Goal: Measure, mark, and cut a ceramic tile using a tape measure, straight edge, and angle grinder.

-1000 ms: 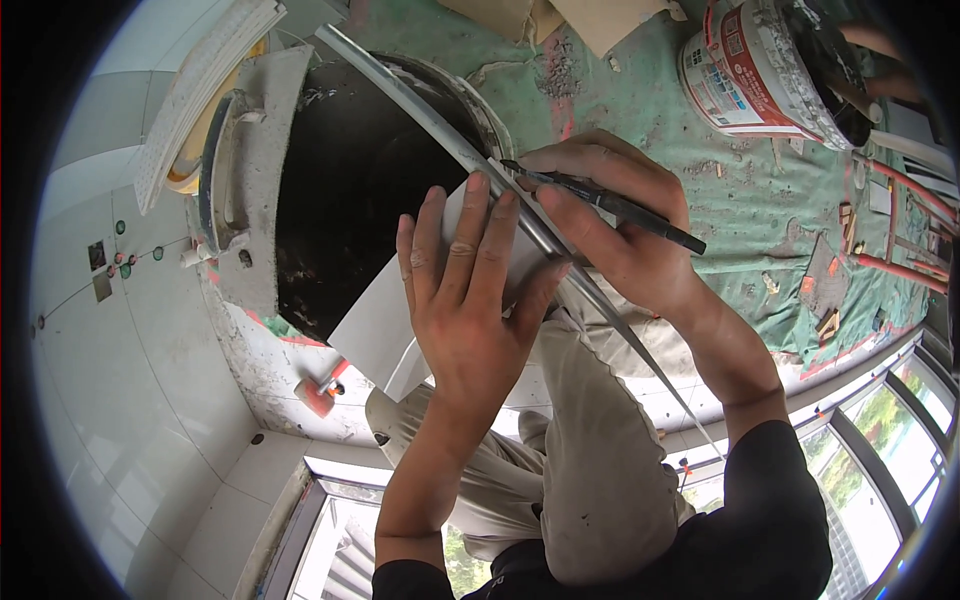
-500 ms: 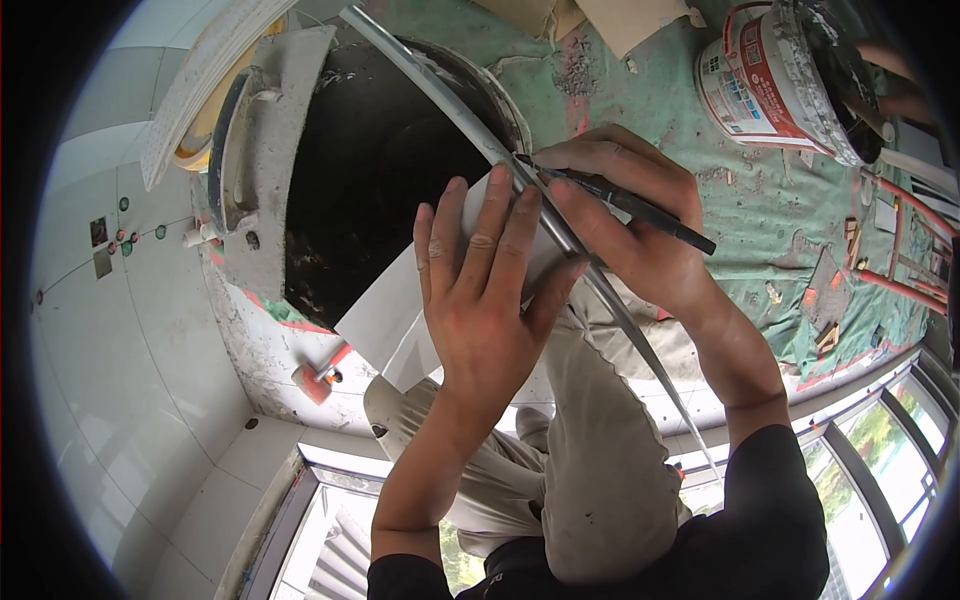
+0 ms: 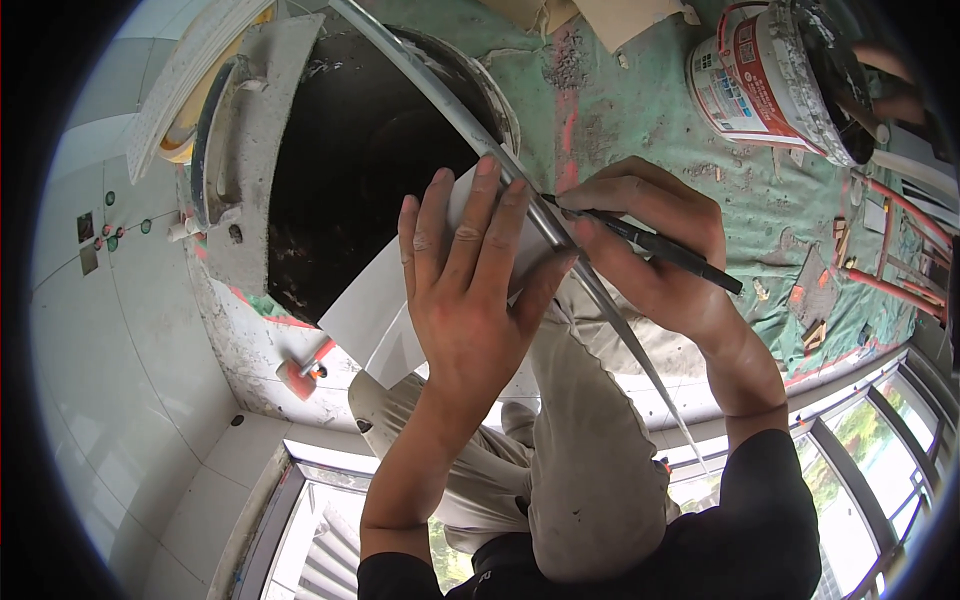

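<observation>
My left hand (image 3: pixel 462 305) lies flat with its fingers spread on a white tile piece (image 3: pixel 368 308). Its fingertips and thumb press against a long silvery metal straightedge (image 3: pixel 425 85) that runs slantwise over the tile. Between the fingers of my right hand (image 3: pixel 675 235) is a black marker pen (image 3: pixel 690 259). The pen's tip meets the far right edge of the straightedge, just beyond my left fingertips. Beneath the tile and my left wrist are my bent knees in beige trousers. The mark under the tip, if any, is hidden.
A large dark tub (image 3: pixel 370 150) stands ahead, with a grey notched-looking trowel (image 3: pixel 240 235) across its left side. A white and red bucket (image 3: pixel 735 95) is at far right, near a red metal frame (image 3: pixel 890 285). An orange-handled tool (image 3: pixel 300 375) lies left. Green sheeting (image 3: pixel 620 120) covers the floor.
The pen and my right hand have moved nearer to me along the straightedge and slightly right. My left hand stays on the tile, and the whole view has shifted a little.
</observation>
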Action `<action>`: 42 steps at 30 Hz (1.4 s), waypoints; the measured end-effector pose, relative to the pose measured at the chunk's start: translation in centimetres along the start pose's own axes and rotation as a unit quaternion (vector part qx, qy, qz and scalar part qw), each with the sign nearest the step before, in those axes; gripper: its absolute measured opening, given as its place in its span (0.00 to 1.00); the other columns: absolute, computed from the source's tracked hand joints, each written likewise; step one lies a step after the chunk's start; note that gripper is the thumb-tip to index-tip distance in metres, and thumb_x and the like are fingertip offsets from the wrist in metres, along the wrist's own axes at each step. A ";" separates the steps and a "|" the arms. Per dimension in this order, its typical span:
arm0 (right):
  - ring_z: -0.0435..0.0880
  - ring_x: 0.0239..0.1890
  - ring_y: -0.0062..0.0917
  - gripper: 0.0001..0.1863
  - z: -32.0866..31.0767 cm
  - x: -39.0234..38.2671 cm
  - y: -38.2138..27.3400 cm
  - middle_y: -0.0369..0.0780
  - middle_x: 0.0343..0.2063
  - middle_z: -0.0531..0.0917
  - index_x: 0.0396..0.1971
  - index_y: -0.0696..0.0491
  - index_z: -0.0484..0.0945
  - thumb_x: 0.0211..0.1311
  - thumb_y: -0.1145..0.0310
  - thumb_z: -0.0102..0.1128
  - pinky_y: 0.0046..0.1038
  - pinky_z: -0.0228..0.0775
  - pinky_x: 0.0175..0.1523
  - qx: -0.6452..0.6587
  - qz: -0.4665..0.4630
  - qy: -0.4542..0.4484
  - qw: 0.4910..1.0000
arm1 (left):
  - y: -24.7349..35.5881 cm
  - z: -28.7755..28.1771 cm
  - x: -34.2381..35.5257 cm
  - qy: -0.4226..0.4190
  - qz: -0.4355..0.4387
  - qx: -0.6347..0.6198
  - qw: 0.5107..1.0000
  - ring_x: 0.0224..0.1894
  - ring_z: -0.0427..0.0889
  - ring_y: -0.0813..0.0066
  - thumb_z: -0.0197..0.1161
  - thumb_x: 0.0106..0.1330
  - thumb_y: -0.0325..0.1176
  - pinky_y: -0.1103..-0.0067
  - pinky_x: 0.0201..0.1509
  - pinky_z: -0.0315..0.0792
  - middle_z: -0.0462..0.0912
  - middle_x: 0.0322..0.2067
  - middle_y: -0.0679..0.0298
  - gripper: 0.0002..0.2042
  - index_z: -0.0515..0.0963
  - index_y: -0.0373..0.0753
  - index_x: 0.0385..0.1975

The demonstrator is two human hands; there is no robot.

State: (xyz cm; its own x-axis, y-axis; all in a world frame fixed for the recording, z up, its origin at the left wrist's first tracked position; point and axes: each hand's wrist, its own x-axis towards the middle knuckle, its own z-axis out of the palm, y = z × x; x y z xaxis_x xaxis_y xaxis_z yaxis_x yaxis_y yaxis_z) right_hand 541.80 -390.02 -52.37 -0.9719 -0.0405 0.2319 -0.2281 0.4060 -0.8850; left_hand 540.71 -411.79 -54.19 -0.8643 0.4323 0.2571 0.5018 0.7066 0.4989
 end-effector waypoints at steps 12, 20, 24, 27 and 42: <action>0.92 0.38 0.37 0.12 -1.7 -2.6 -1.5 0.47 0.36 0.90 0.45 0.61 0.90 0.61 0.79 0.72 0.33 0.83 0.45 -0.017 0.062 -0.044 0.997 | -0.1 0.2 0.1 0.002 -0.002 0.008 1.000 0.77 0.74 0.42 0.81 0.65 0.52 0.43 0.83 0.61 0.81 0.74 0.58 0.33 0.85 0.39 0.65; 0.91 0.36 0.33 0.11 -1.1 -1.2 -1.2 0.46 0.35 0.90 0.43 0.60 0.90 0.59 0.80 0.71 0.32 0.82 0.42 -0.046 0.036 -0.030 0.998 | -0.1 0.1 0.0 0.007 -0.004 0.002 1.000 0.77 0.74 0.41 0.80 0.64 0.51 0.43 0.83 0.61 0.81 0.73 0.57 0.33 0.85 0.40 0.66; 0.89 0.31 0.31 0.08 -2.3 -2.2 -2.0 0.45 0.30 0.89 0.39 0.60 0.89 0.59 0.80 0.70 0.30 0.80 0.38 -0.045 0.053 -0.058 0.996 | -0.4 -0.1 0.1 0.002 -0.001 0.002 1.000 0.77 0.74 0.42 0.81 0.65 0.50 0.43 0.83 0.60 0.81 0.74 0.57 0.33 0.84 0.40 0.67; 0.90 0.32 0.32 0.07 -2.5 -2.2 -2.2 0.46 0.32 0.90 0.39 0.62 0.89 0.62 0.79 0.71 0.30 0.80 0.39 -0.063 0.033 -0.017 0.997 | -0.3 -0.2 0.0 -0.005 -0.004 0.003 1.000 0.78 0.74 0.42 0.81 0.65 0.49 0.44 0.84 0.59 0.81 0.74 0.57 0.34 0.83 0.39 0.69; 0.91 0.34 0.35 0.07 -1.2 -2.5 -1.5 0.47 0.33 0.90 0.40 0.62 0.89 0.64 0.78 0.72 0.31 0.82 0.40 -0.051 0.028 -0.026 0.998 | -0.4 -0.1 0.2 0.001 -0.003 0.002 1.000 0.77 0.74 0.42 0.82 0.64 0.50 0.44 0.83 0.61 0.81 0.74 0.57 0.34 0.84 0.39 0.67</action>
State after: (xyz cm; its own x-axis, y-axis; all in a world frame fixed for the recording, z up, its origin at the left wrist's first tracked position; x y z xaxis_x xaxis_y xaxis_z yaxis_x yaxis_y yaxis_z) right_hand 544.65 -389.42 -51.12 -0.9854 -0.0609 0.1588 -0.1678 0.4992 -0.8501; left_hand 540.37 -412.00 -54.28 -0.8670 0.4275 0.2560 0.4973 0.7109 0.4973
